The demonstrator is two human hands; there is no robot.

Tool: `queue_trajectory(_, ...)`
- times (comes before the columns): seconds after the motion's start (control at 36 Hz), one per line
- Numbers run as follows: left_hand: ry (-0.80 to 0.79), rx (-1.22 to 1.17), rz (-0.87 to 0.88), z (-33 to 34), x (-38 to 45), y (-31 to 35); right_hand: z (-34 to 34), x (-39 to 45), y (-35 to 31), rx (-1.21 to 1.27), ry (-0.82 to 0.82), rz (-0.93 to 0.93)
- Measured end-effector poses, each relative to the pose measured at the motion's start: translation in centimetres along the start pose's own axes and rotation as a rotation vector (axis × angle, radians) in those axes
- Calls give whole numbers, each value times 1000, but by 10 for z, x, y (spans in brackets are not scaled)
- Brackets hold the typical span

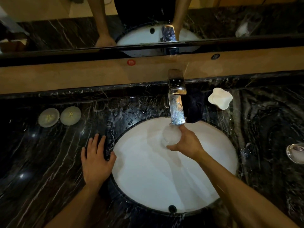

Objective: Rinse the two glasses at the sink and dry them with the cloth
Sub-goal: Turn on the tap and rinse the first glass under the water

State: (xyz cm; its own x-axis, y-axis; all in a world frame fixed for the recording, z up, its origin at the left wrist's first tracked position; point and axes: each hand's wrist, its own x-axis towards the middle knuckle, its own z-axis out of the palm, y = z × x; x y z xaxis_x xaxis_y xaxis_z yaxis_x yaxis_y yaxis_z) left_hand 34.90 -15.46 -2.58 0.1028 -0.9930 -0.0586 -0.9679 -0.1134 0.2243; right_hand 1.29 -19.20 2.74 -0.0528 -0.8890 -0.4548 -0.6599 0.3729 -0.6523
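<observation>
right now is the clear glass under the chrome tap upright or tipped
Tipped: the clear glass, gripped by the right hand, shows its round mouth to the camera below the chrome tap.

White sink in black, white-veined marble counter; chrome tap; seemingly dark cloth.

No legible text on any surface.
</observation>
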Motion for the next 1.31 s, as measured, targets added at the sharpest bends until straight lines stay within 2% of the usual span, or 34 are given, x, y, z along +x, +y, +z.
queue_trajectory(0.14,-11,-2,-9,-1,0,1,10,-1,-2,138,176,37)
queue_trajectory(0.25,-13,2,-12,-1,0,0,2,1,0,84,113,35)
queue_trajectory(0.36,-11,1,-15,-1,0,1,6,-3,1,62,169,19)
queue_trajectory(0.47,-18,7,-12,0,0,-1,5,-4,3,13,72,0)
queue_trajectory(0.58,-17,5,-13,0,0,0,9,-6,4,15,129,11)
queue_trajectory(0.67,-1,-5,-7,-1,0,0,8,-6,5,-54,69,-11)
queue_trajectory(0.78,5,-13,-11,-1,-1,2,9,-8,7,-1,153,1)
queue_trajectory(0.86,5,-20,-15,-2,-1,2,9,-6,6,-35,111,-13)
queue_trajectory(1.31,6,1,-13,-1,-1,2,11,-7,6,57,151,9)
